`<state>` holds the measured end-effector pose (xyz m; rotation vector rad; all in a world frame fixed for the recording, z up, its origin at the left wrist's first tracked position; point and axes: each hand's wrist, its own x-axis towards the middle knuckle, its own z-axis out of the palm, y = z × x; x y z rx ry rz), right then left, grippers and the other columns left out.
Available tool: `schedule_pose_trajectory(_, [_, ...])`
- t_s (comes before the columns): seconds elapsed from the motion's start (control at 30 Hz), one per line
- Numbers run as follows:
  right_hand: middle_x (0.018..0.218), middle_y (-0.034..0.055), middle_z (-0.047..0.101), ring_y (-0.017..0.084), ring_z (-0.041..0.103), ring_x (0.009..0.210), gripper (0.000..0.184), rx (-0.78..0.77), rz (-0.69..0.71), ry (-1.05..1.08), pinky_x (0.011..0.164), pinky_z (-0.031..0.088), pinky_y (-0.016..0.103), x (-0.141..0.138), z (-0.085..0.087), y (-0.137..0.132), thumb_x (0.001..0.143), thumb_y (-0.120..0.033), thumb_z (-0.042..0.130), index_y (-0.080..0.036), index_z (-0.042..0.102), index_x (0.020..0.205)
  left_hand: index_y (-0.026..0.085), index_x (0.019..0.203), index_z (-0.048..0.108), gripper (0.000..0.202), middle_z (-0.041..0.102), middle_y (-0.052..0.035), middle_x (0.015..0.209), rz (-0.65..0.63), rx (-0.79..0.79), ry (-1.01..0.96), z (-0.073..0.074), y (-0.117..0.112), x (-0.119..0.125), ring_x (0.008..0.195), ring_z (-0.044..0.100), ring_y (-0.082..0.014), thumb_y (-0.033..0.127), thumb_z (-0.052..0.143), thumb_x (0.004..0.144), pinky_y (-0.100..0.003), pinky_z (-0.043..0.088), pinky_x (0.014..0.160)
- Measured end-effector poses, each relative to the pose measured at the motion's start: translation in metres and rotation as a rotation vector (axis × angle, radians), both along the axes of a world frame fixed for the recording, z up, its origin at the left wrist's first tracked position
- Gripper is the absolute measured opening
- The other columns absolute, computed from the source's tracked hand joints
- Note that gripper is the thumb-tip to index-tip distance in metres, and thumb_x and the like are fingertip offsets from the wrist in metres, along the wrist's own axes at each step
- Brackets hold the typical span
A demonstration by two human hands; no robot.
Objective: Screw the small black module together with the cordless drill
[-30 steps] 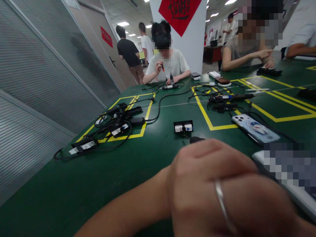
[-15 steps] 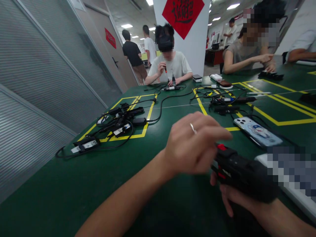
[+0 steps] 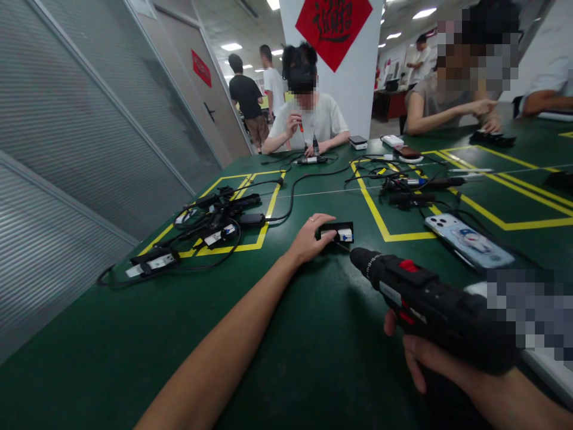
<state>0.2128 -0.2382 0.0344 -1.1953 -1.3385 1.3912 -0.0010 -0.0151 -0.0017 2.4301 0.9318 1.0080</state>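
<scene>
My left hand (image 3: 310, 237) reaches forward over the green table (image 3: 134, 334) and closes its fingers on a small black box with white parts (image 3: 336, 232). My right hand (image 3: 430, 361) grips a black cordless power screwdriver with red trim (image 3: 430, 304) at the lower right. The tool's nose points at the small box and its thin bit reaches almost to it. A ring shows on my left hand.
A heap of black adapters and cables (image 3: 210, 221) lies in a yellow-taped square at left. A phone (image 3: 468, 240) lies at right, with more cables and tools (image 3: 412, 185) behind it. Other people sit working across the table. A glass partition runs along the left.
My left hand moved away from the screwdriver and stretched forward to the small black box. The screwdriver came up into view in my right hand and now points at the box.
</scene>
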Motion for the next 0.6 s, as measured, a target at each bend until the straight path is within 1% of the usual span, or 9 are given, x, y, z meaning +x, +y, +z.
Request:
schedule_pose_trajectory(0.03, [0.085,-0.0009,0.069,0.008,0.063,0.037,0.033,-0.006,0.005,0.007,0.037,0.049,0.019,-0.0004,0.0000,0.0006,0.078,-0.027,0.061,-0.026,0.050,0.108,0.019,0.120,0.056,0.038,0.056,-0.0092,0.120,-0.021,-0.009,-0.004,0.0005,-0.0007,0.0014,0.115,0.051,-0.0212,0.037,0.052,0.087,-0.039,0.040,0.103])
schedule_pose_trajectory(0.1, [0.086,0.0002,0.069,0.008,0.063,0.036,0.034,-0.019,0.005,0.014,0.036,0.048,0.019,-0.0015,-0.0009,0.0016,0.077,-0.027,0.061,-0.026,0.048,0.108,0.019,0.120,0.056,0.039,0.057,-0.0092,0.118,-0.047,-0.024,-0.004,0.0012,-0.0023,0.0037,0.112,0.053,-0.0208,0.038,0.055,0.085,-0.038,0.041,0.102])
schedule_pose_trajectory(0.17, [0.084,-0.0001,0.070,0.009,0.063,0.035,0.034,-0.040,-0.007,0.027,0.034,0.047,0.020,-0.0027,-0.0025,0.0026,0.074,-0.026,0.063,-0.026,0.048,0.105,0.019,0.120,0.056,0.040,0.059,-0.0087,0.116,-0.055,-0.039,-0.002,0.0015,-0.0042,0.0049,0.109,0.054,-0.0202,0.037,0.057,0.084,-0.037,0.043,0.099])
schedule_pose_trajectory(0.3, [0.083,-0.0016,0.072,0.010,0.063,0.033,0.043,-0.041,-0.022,0.062,0.031,0.046,0.019,-0.0034,-0.0048,0.0036,0.074,-0.023,0.062,-0.029,0.044,0.112,0.020,0.121,0.056,0.041,0.060,-0.0085,0.115,-0.054,-0.080,0.005,0.0023,-0.0064,0.0046,0.106,0.056,-0.0206,0.034,0.058,0.083,-0.038,0.044,0.096])
schedule_pose_trajectory(0.47, [0.083,-0.0028,0.072,0.010,0.065,0.036,0.032,0.008,0.006,0.043,0.035,0.048,0.017,-0.0002,-0.0050,0.0034,0.078,-0.023,0.061,-0.030,0.050,0.106,0.021,0.121,0.056,0.041,0.060,-0.0078,0.114,-0.050,-0.119,0.018,0.0043,-0.0048,0.0034,0.105,0.057,-0.0207,0.034,0.059,0.082,-0.038,0.044,0.096])
schedule_pose_trajectory(0.6, [0.085,-0.0029,0.073,0.009,0.065,0.037,0.032,-0.004,0.021,0.047,0.036,0.049,0.017,0.0016,-0.0076,0.0033,0.079,-0.022,0.060,-0.032,0.049,0.107,0.021,0.121,0.056,0.042,0.060,-0.0079,0.115,-0.042,-0.138,0.030,0.0053,-0.0037,0.0034,0.106,0.056,-0.0215,0.037,0.058,0.083,-0.039,0.044,0.096])
